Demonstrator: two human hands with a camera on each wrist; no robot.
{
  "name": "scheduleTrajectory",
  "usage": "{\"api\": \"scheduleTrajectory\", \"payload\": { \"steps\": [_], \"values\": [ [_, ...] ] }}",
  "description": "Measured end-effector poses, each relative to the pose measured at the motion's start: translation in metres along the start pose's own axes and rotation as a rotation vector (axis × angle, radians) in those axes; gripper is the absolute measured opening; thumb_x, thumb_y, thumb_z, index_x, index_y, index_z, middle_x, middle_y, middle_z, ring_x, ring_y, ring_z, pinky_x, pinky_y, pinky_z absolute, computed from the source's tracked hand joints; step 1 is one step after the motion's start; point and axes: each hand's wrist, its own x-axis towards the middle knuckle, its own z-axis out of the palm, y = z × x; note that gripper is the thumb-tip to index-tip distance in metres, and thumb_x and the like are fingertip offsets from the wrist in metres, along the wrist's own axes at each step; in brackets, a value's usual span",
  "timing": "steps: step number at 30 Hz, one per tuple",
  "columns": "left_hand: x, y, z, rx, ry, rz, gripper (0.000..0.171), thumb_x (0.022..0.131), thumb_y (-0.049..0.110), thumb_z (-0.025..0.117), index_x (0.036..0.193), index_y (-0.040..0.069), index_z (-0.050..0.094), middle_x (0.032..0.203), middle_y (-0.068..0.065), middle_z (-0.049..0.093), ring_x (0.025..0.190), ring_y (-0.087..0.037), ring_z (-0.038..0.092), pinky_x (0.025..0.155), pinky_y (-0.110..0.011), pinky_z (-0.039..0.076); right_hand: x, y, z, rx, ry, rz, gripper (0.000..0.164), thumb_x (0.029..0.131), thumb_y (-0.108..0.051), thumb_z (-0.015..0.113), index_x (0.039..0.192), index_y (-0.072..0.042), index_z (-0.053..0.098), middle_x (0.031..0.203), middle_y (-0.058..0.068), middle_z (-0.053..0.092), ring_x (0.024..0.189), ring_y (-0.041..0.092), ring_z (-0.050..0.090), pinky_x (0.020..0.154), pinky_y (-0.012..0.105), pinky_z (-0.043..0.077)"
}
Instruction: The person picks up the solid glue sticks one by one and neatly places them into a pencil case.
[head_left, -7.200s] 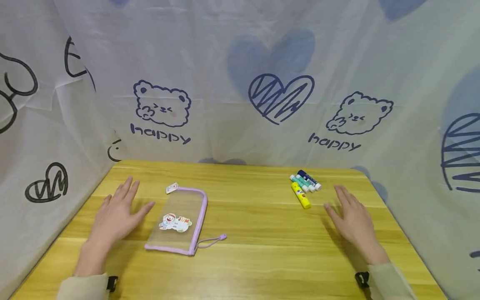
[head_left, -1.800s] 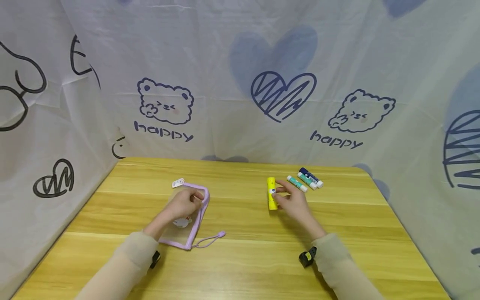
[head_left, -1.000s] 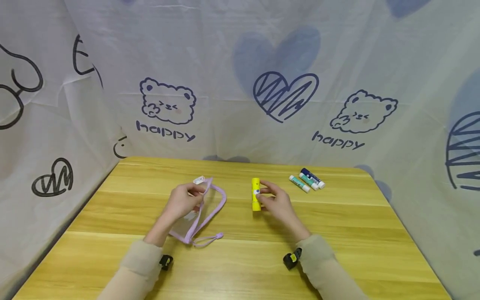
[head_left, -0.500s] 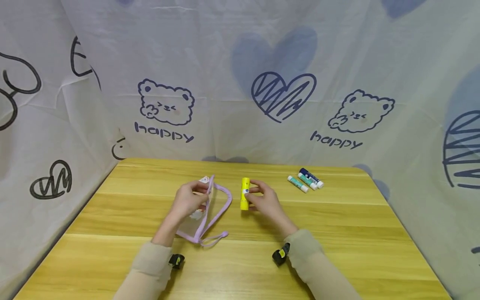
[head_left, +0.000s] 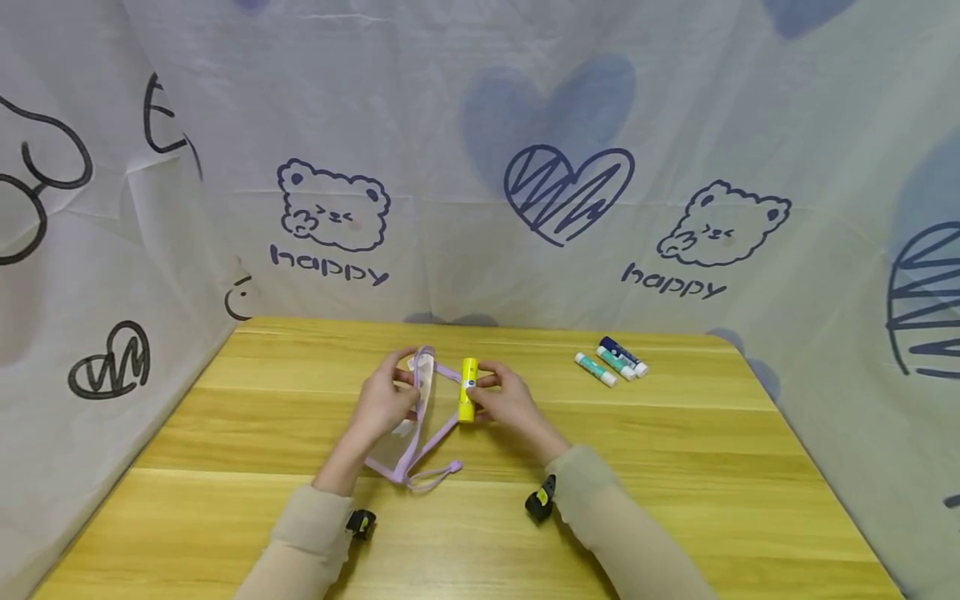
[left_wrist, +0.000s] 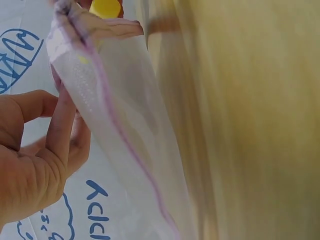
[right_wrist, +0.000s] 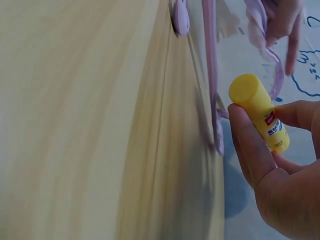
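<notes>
In the head view my left hand (head_left: 384, 398) pinches the upper edge of a see-through zip pouch (head_left: 390, 446) with lilac trim, lifting that side so its mouth gapes. My right hand (head_left: 508, 398) holds a yellow glue stick (head_left: 467, 392) upright between thumb and fingers, just right of the pouch mouth. The glue stick overlaps the pouch's far lilac edge in this view. In the right wrist view the glue stick (right_wrist: 260, 112) shows a small red label. Clear film and lilac piping of the pouch (left_wrist: 125, 115) fill the middle of the left wrist view.
Two teal glue sticks with white caps (head_left: 596, 369) and a dark blue one (head_left: 622, 354) lie at the back right of the wooden table (head_left: 675, 467). A lilac zip-pull loop (head_left: 438, 475) trails from the pouch's near corner. A printed cloth (head_left: 450, 250) hangs behind the table.
My right hand has picked up the yellow glue stick and carried it left to the pouch. My left hand has raised the pouch's edge, opening its mouth and shifting it slightly right.
</notes>
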Motion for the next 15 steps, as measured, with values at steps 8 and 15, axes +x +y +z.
{"api": "scheduleTrajectory", "payload": {
  "steps": [8, 15],
  "values": [
    [-0.001, 0.0, 0.001, 0.015, -0.019, 0.023, 0.071, 0.089, -0.013, 0.054, 0.156, 0.005, 0.046, 0.116, -0.024, 0.059, 0.082, -0.027, 0.07, 0.061, -0.034, 0.069, 0.014, -0.003, 0.019, -0.015, 0.002, 0.045, 0.057, 0.097, -0.005, 0.069, 0.149, 0.003, 0.047, 0.12, 0.022, 0.06, 0.07, 0.022, 0.068, 0.064, 0.037, 0.069],
    [-0.002, 0.001, 0.001, -0.01, -0.015, 0.0, 0.068, 0.089, -0.013, 0.054, 0.155, 0.003, 0.047, 0.118, -0.023, 0.058, 0.085, -0.024, 0.069, 0.063, -0.034, 0.069, 0.024, -0.007, 0.035, -0.063, 0.024, 0.061, 0.059, 0.096, -0.006, 0.07, 0.148, 0.004, 0.045, 0.116, 0.022, 0.063, 0.075, 0.024, 0.07, 0.065, 0.035, 0.069]
  ]
}}
